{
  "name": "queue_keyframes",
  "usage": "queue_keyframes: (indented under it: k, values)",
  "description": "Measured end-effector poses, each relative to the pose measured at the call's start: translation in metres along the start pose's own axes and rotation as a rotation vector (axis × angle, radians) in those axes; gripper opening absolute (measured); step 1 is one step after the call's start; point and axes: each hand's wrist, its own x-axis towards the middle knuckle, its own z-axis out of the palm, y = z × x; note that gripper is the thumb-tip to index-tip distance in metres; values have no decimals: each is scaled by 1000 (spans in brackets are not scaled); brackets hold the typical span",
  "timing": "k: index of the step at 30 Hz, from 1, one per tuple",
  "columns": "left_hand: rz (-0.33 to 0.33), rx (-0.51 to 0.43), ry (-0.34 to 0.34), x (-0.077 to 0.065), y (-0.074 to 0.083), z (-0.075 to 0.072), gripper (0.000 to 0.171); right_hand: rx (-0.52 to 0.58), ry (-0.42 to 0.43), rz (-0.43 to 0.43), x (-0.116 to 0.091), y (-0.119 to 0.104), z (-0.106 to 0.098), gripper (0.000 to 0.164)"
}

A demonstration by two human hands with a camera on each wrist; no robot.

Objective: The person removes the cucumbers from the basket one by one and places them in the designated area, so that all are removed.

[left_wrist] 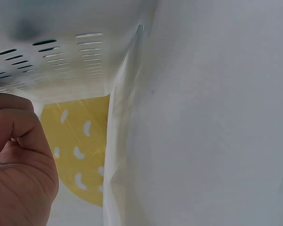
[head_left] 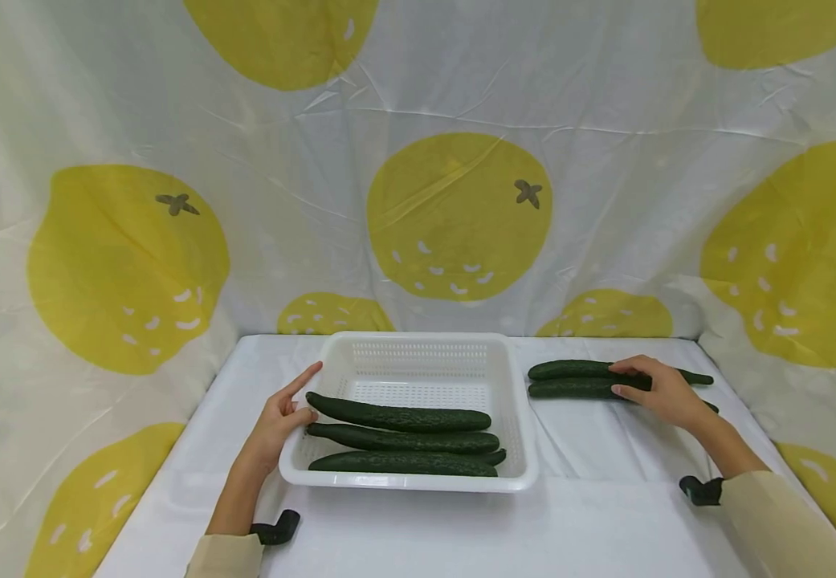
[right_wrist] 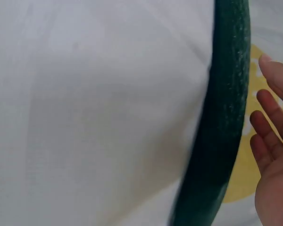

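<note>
A white plastic basket (head_left: 418, 482) with slotted walls stands mid-table. Several dark green cucumbers (head_left: 403, 417) lie crosswise in its near half, one mostly hidden under the others. My left hand (head_left: 273, 425) holds the basket's left rim, thumb at the edge and index finger stretched along it; in the left wrist view its other fingers (left_wrist: 19, 125) are curled beside the slotted wall. To the right, two more cucumbers (head_left: 569, 389) lie side by side on the cloth. My right hand (head_left: 659, 393) is over them, its fingers loosely bent; the right wrist view shows these fingers (right_wrist: 269, 132) apart from the nearer cucumber (right_wrist: 226, 103).
White cloth covers the table (head_left: 418, 534). A white curtain (head_left: 605, 104) printed with yellow lemons rises behind and along both sides. Each wrist wears a black camera mount, one at the left (head_left: 278, 527) and one at the right (head_left: 701, 490).
</note>
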Motion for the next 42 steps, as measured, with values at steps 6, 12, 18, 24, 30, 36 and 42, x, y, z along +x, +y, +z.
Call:
queue_keyframes:
  k: [6, 12, 18, 24, 30, 36, 42]
  values:
    - [-7, 5, 1, -2, 0, -1, 83, 52, -38, 38, 9, -14, -2, 45]
    - [-5, 2, -4, -3, -1, -2, 83, 91, -40, 40, 21, -37, -5, 46]
    - [20, -7, -13, -4, -1, -3, 83, 120, -21, 18, 33, -64, -3, 46]
    - [14, 3, 9, -5, 0, -2, 81, 194, -33, -12, 51, -91, 4, 44]
    - [4, 47, 45, -5, 2, -2, 79, 229, -69, -70, 71, -127, 15, 44]
    - [2, 85, 67, -3, 2, -2, 78, 274, -112, -198, 89, -171, 26, 42]
    - [2, 118, 75, 0, 2, -1, 77, 302, -161, -262, 102, -211, 39, 41]
